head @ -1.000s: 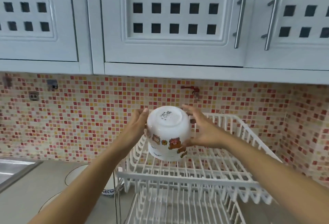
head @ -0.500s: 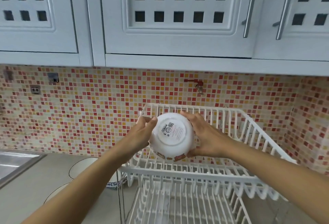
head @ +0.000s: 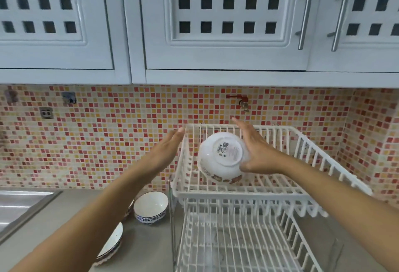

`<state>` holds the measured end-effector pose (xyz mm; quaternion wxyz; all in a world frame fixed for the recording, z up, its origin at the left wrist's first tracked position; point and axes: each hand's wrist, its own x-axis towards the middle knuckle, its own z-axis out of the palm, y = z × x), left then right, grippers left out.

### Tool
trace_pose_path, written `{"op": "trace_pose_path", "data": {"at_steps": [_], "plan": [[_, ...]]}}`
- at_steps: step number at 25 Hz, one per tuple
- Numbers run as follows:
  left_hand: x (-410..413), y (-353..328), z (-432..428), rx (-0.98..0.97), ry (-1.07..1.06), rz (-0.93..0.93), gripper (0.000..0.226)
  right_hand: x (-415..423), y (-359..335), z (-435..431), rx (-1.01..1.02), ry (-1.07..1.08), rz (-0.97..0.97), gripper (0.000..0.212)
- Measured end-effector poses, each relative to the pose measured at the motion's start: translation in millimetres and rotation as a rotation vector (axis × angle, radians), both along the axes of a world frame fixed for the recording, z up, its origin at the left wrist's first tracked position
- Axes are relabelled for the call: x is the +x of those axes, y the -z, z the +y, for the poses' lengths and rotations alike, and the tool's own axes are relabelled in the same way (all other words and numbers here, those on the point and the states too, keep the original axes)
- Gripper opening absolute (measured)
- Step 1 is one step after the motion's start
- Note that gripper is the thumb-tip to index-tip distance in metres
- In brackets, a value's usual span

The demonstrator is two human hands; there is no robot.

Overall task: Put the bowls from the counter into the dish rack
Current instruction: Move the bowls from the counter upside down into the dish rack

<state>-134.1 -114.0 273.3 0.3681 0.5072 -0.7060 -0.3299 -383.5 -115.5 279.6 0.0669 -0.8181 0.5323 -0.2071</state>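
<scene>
From the head view, the white bowl (head: 222, 157) is lying inverted and tilted in the upper tier of the dish rack (head: 278, 191), foot ring facing the camera, its printed rim down on the wires. The right hand (head: 257, 153) is cupping the bowl's right side, fingers extended and only loosely curled, so its grip is looking more like a steadying touch than a clamp. The left hand (head: 166, 153) is hovering flat and open just outside the rack's left wall, touching nothing.

To finish well, the right hand should be easing off only once the rim is sitting between wires, since a tilted bowl could roll. The lower tier is looking free. On the table (head: 149, 248), a blue-patterned bowl (head: 151, 207) and stacked dishes (head: 112, 243) are waiting beside the rack; the free left hand seems best placed for them.
</scene>
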Motion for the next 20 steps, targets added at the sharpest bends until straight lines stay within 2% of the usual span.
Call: {"op": "trace_pose_path", "data": {"at_steps": [4,8,11,15,20], "plan": [[62,-1,16,-0.027,-0.122,-0.013,0.068,77,-14,29,-0.131,-0.091,-0.218,0.085],[126,16,45,-0.048,-0.241,-0.069,0.061,176,16,40,-0.199,-0.165,-0.25,0.07],[166,52,56,0.015,-0.285,-0.128,0.059,239,67,35,-0.068,-0.149,-0.17,0.074],[216,128,49,0.244,-0.371,-0.182,0.055,306,148,23,0.183,-0.077,-0.164,0.074],[240,197,27,0.419,-0.469,-0.261,0.053,338,226,-8,0.369,-0.03,-0.185,0.068]]}}
